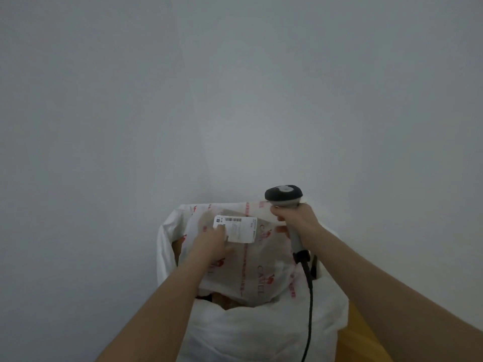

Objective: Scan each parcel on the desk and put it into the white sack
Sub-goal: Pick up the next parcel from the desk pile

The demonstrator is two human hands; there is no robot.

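A white plastic parcel with red printing and a white barcode label lies in the open mouth of the white sack. My left hand rests flat on the parcel just beside the label, fingers straight. My right hand grips the handle of a black and grey barcode scanner, and its fingers also pinch the parcel's upper right edge. The scanner's coiled black cable hangs down across the sack. Brown parcels show under the white one inside the sack.
A plain pale wall fills the view behind the sack. A strip of yellow-orange surface shows at the lower right beside the sack. A dark object pokes out behind the sack near the cable.
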